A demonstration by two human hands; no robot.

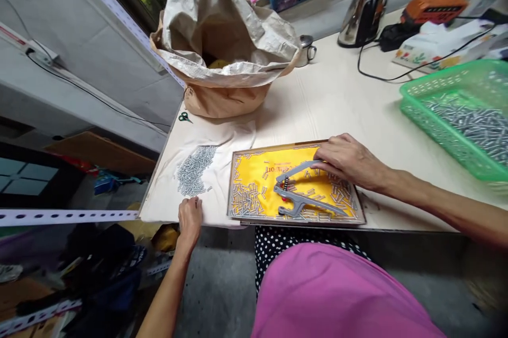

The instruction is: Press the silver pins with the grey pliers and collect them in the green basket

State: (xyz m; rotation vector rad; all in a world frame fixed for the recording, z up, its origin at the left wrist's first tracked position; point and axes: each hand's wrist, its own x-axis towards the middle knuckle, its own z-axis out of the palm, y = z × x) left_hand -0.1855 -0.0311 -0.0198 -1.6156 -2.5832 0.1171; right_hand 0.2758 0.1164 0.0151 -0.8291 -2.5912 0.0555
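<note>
My right hand point(346, 161) is wrapped round the upper handle of grey spring-loaded pliers point(297, 201), whose jaws point left. The pliers are over a shallow box point(229, 190) with a yellow bottom, in which small silvery metal pins point(245, 200) lie scattered, thickest at the left and right ends. Left of the box, a heap of similar pins point(196, 169) rests on white cloth point(226, 137). Just below that heap is my left hand point(190, 217), its fingers curled and pressed together. What they hold, if anything, is hidden.
A large open woven sack point(228, 97) stands at the back, with small scissors point(185, 117) beside it. A green basket point(432, 134) of metal pins is on the right. Farther back are a lidded metal cup point(305, 52), a kettle point(363, 10) and a black cord point(391, 80).
</note>
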